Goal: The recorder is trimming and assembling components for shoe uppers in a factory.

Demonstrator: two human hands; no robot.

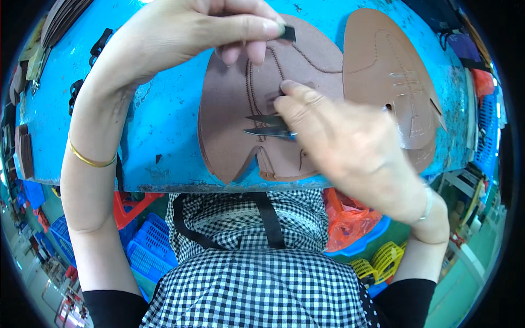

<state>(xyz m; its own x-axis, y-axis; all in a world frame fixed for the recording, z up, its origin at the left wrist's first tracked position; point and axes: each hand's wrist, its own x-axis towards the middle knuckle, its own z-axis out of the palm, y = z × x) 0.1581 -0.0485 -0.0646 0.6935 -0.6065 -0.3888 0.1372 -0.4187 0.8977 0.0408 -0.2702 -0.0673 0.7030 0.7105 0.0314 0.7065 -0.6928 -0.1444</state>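
My left hand point(188, 41) pinches a small black strip point(289, 34) between thumb and fingertips, above the far edge of the brown leather pieces. My right hand point(350, 147) is closed around small scissors point(269, 132), their two blades parted and pointing left. Most of the handle is hidden inside the hand. Beneath the blades lie stacked brown leather shoe uppers point(224, 109) with curved stitched lines and a notch at the near side. A second stack of lighter tan leather uppers point(369, 44), partly wrapped in shiny film, sits just right of them.
The blue worktable point(158, 126) has scuffed paint. Black looped straps point(100, 45) and more leather pieces point(63, 19) lie at its left. Below the near edge are a blue plastic basket point(150, 240), a red plastic bag point(350, 218) and a yellow basket point(388, 259).
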